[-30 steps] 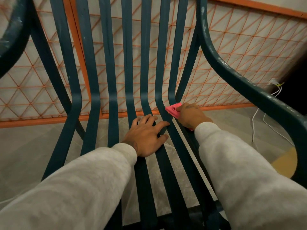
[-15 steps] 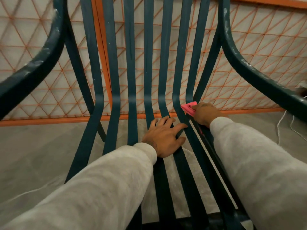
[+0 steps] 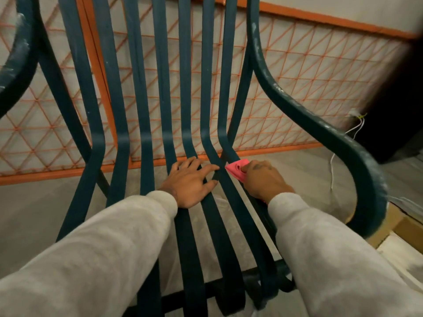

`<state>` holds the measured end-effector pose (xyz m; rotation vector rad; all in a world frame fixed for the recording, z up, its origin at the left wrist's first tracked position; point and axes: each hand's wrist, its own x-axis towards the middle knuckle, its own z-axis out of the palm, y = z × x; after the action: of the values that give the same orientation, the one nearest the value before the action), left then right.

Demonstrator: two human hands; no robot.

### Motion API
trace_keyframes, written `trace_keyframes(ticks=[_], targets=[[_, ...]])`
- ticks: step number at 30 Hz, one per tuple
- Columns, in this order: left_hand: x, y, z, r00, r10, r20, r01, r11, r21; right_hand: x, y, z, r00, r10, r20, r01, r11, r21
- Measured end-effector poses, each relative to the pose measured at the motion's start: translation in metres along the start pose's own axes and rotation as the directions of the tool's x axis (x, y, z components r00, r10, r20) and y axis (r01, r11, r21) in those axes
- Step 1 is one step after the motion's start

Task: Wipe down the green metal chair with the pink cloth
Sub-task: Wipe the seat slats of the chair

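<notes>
The green metal chair [image 3: 146, 124] fills the view, its long slats curving from backrest into seat. My left hand [image 3: 190, 181] rests flat with spread fingers on the middle seat slats. Just to its right, my right hand [image 3: 263, 179] grips the folded pink cloth [image 3: 237, 170] and presses it onto the rightmost seat slat near the bend. Part of the cloth is hidden under my fingers.
The chair's right armrest [image 3: 320, 126] curls down beside my right arm, and the left armrest [image 3: 16, 65] is at the upper left. An orange lattice railing [image 3: 309, 72] stands behind the chair. A white cable [image 3: 334, 161] hangs at the right above the grey floor.
My head view has shifted, so the chair sits differently in frame. Both hands stay at about the same spots on the seat slats, the right one still holding the cloth.
</notes>
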<state>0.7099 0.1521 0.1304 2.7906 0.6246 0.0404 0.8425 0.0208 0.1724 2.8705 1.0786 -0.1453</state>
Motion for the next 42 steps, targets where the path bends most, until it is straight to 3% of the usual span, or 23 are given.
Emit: trace_keyframes(ticks=[4, 11, 21, 23, 26, 29, 33, 37, 42], targets=[[-0.001, 0.001, 0.0, 1.0, -0.001, -0.011, 0.001, 1.0, 0.019, -0.033, 0.009, -0.005, 1.0, 0.0, 0.002, 0.0, 1.0, 0.006], [-0.02, 0.017, -0.003, 0.979, -0.053, -0.195, 0.08, 0.988, 0.132, -0.074, 0.029, 0.001, 0.998, -0.056, -0.026, 0.054, 0.997, -0.063], [-0.098, 0.037, -0.009, 0.99, -0.112, -0.09, 0.1, 0.986, -0.133, -0.107, 0.033, -0.017, 1.0, -0.011, 0.003, 0.011, 0.998, -0.069], [-0.109, 0.039, -0.015, 0.988, -0.109, -0.112, 0.093, 0.985, -0.144, -0.113, 0.032, -0.03, 1.0, 0.003, 0.0, -0.003, 1.0, -0.019], [-0.126, 0.041, -0.029, 0.975, -0.129, -0.182, 0.093, 0.977, -0.192, -0.119, 0.026, -0.044, 0.995, 0.011, -0.099, 0.012, 0.974, 0.225], [-0.147, 0.044, -0.038, 0.956, -0.161, -0.245, 0.094, 0.961, -0.262, -0.126, 0.012, -0.048, 0.985, -0.03, -0.167, 0.123, 0.807, 0.577], [-0.175, 0.046, -0.047, 0.948, -0.195, -0.253, 0.12, 0.951, -0.284, -0.145, -0.018, -0.047, 0.991, -0.09, -0.094, 0.121, 0.372, 0.92], [-0.2, 0.04, -0.062, 0.943, -0.227, -0.243, 0.157, 0.948, -0.278, -0.16, -0.054, -0.037, 0.977, -0.203, 0.07, -0.053, 0.09, 0.995], [-0.234, 0.046, -0.101, 0.913, -0.198, -0.357, 0.103, 0.958, -0.268, -0.177, -0.088, -0.042, 0.9, -0.419, 0.119, -0.225, -0.211, 0.951]])
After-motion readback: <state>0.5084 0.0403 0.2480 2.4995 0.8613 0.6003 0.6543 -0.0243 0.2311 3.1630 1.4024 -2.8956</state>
